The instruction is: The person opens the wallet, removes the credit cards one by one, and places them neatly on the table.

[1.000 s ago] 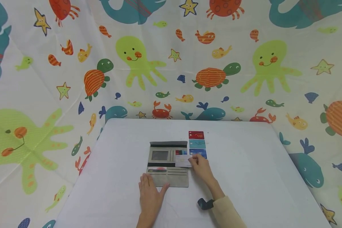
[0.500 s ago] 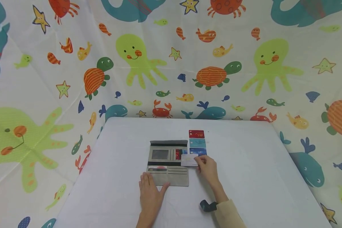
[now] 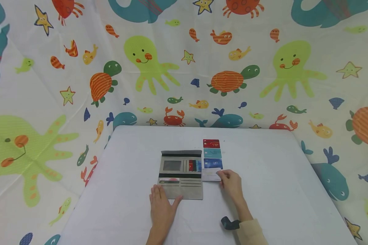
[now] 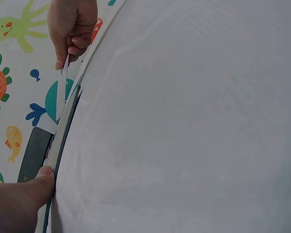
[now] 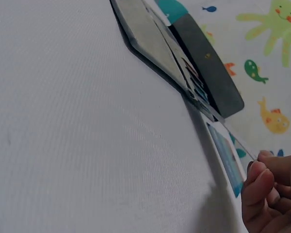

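An open grey wallet [image 3: 191, 194] lies on the white table, with a card [image 3: 169, 179] in its lower left slots and a few red and blue cards [image 3: 194, 165] in its upper right slots. My left hand [image 3: 163, 207] rests on the wallet's lower left edge, fingers straight and thumb spread. Just off the wallet's right side, my right hand [image 3: 232, 183] pinches a white card [image 3: 210, 174] by its right end. In the right wrist view, that card [image 5: 240, 141] shows edge-on between thumb and fingers.
A red VIP card [image 3: 211, 143], a light blue card [image 3: 212, 153] and a dark blue card [image 3: 213, 163] lie in a column to the wallet's upper right. A cloth with sea animals [image 3: 184, 68] hangs behind the table [image 3: 135, 143].
My right hand has drawn the white card rightward, from over the wallet to beside it, below the dark blue card. My left hand has stayed in place on the wallet.
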{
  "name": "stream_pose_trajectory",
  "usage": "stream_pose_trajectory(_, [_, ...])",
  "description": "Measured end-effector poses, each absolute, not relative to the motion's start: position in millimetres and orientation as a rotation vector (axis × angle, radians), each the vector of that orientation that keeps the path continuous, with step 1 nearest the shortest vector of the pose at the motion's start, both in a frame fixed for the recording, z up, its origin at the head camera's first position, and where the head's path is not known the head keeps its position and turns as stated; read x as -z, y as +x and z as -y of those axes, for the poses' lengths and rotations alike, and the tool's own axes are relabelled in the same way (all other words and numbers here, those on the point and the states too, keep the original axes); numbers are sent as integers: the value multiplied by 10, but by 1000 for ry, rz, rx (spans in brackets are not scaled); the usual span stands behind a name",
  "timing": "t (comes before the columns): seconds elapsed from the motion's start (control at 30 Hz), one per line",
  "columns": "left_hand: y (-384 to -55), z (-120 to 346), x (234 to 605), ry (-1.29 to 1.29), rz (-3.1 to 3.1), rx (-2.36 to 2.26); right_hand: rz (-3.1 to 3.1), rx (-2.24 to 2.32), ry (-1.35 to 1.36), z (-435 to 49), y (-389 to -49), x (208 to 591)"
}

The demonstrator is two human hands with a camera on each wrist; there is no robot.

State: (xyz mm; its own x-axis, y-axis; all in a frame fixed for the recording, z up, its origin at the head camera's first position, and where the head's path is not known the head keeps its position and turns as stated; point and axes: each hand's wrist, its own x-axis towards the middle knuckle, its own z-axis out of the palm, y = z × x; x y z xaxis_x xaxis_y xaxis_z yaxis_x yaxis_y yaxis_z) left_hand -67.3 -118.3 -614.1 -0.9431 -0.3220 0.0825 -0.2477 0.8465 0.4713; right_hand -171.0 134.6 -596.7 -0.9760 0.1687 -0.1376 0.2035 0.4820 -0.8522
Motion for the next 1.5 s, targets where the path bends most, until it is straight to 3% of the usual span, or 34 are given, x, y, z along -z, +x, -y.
stream_pose_trajectory(1.5, [-685, 1189, 6164, 446, 2887, 716, -3082, 1237, 318, -1308, -1726, 6089])
